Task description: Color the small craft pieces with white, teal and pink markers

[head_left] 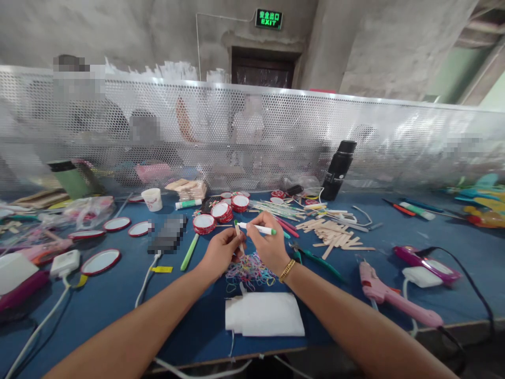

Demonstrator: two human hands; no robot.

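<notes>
Left hand (220, 251) closed: thumb and fingers pinch a thin wooden stick (238, 231), held near upright, green at its top end. Right hand (269, 243) also closed, fingers curled in a writing grip round a white marker (262, 229) with a green back end. Marker's front end lies at the stick's upper part; whether the two touch cannot be told at this size. Both are held up off the desk (185, 321), over the far side of a heap of coloured loops (251, 271). Handling, judged by look: stick light, fairly stiff, probably not slippery, but thin enough to snap if bent; best pinched by its lower part, leaving the top free. Marker light, rigid, smooth, so it may slip or roll; best held on the barrel, near the front end. Loops look soft and light, likely to snag. Edges: desk's front edge runs along the near side, with a white pouch (272, 315) between it and the loops; a perforated screen (284, 137) bounds the far side. Room: to the right, green-handled pliers (323, 265) lie near the right hand, a stick pile (331, 233) beyond them, a pink glue gun (389, 296) farther out. To the left, a green pen (190, 252) lies near the left hand. Most freedom is upward; low sideways sweeps could catch loops or pliers.
</notes>
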